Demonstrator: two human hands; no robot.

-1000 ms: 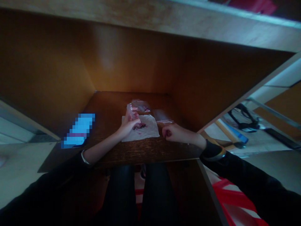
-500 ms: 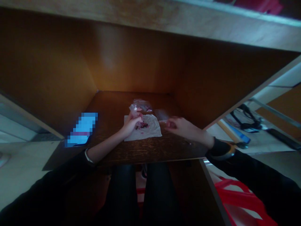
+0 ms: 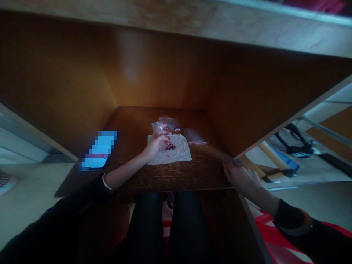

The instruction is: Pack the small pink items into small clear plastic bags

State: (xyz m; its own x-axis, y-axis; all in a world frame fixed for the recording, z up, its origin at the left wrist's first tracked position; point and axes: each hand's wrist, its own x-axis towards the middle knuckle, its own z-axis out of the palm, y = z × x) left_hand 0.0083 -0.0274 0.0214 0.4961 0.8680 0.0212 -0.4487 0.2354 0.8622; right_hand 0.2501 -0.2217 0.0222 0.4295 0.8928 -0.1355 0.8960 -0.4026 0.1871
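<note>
My left hand [image 3: 157,146] is closed over the left part of a whitish cloth [image 3: 180,152], its fingers curled round a small clear plastic bag [image 3: 157,127] that sticks up above them. On the cloth, just right of those fingers, lies a little heap of dark red and pink beads [image 3: 169,147]. My right hand [image 3: 243,178] is by the right front corner of the wooden surface, fingers closed together. A thin blurred streak runs up and left from its fingertips; what it is I cannot make out.
Behind the cloth lies another clear bag [image 3: 174,126] with dark pink bits inside. A flat clear bag [image 3: 195,135] rests to its right. A phone [image 3: 99,151] with a lit screen stands at the left. Wooden walls [image 3: 162,80] enclose the surface.
My right hand has moved away from the cloth, to the right and towards me, uncovering the flat clear bag. My left hand stays at the cloth, its fingers slightly shifted.
</note>
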